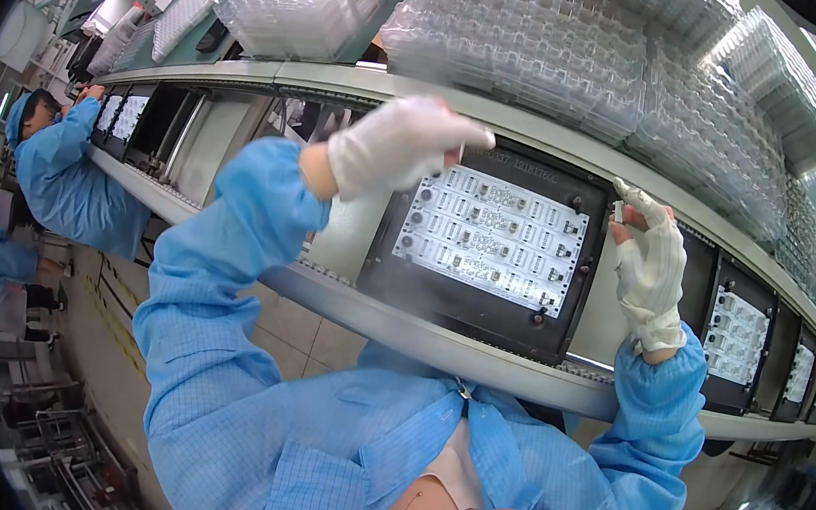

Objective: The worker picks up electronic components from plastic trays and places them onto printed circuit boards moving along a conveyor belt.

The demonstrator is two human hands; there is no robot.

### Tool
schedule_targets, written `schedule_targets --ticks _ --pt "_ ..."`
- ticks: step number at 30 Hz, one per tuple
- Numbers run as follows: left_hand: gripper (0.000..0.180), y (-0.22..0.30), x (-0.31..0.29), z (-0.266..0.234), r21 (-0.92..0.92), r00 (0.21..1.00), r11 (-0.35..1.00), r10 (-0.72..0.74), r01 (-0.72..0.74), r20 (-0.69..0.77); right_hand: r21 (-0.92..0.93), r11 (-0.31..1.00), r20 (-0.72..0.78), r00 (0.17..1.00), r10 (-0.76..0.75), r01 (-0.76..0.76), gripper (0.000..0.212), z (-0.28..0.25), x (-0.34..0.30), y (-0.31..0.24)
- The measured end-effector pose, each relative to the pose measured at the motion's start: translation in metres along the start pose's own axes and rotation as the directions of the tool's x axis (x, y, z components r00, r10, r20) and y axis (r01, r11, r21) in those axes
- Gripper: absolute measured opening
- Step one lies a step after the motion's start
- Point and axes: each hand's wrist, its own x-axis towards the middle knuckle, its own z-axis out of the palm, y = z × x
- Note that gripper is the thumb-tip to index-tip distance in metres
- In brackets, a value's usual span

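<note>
A black carrier tray (386,243) holds white circuit boards (491,234) with rows of small components and black connectors. My left hand (395,148), in a white glove with bare fingertips, is above the tray's far left corner. Its fingers are drawn together and blurred by motion; anything between them is hidden. Beside the tray's right edge, my right hand (650,273), gloved the same way, has its fingers bent. A small white part (618,212) shows between its thumb and forefinger, too small to name.
The tray lies on a conveyor line with metal rails (400,325). More trays with boards (736,338) stand to the right. Stacked clear plastic trays (522,46) fill the shelf beyond. A co-worker in a blue coat (76,167) works at the line's far left.
</note>
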Motion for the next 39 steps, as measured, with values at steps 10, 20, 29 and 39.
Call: schedule_targets --ticks 10,20,29,39 --pt "0.040 0.009 -0.015 0.030 0.130 0.995 0.989 0.061 -0.071 0.078 0.089 0.990 0.049 0.993 0.106 -0.110 0.038 0.008 -0.004 0.008" --pt "0.038 0.016 0.001 0.030 0.162 0.989 0.985 0.032 -0.056 0.144 0.134 0.973 0.064 0.982 0.180 -0.187 0.040 0.002 -0.006 0.014" --pt "0.039 0.009 0.007 0.026 0.032 0.987 0.999 0.012 -0.017 0.159 0.165 0.968 0.107 0.979 0.170 -0.187 0.044 0.005 -0.004 0.012" --pt "0.035 0.006 0.015 0.033 -0.045 0.990 0.998 0.048 -0.043 0.133 0.087 0.990 0.095 0.990 0.103 -0.111 0.046 0.001 0.002 0.004"
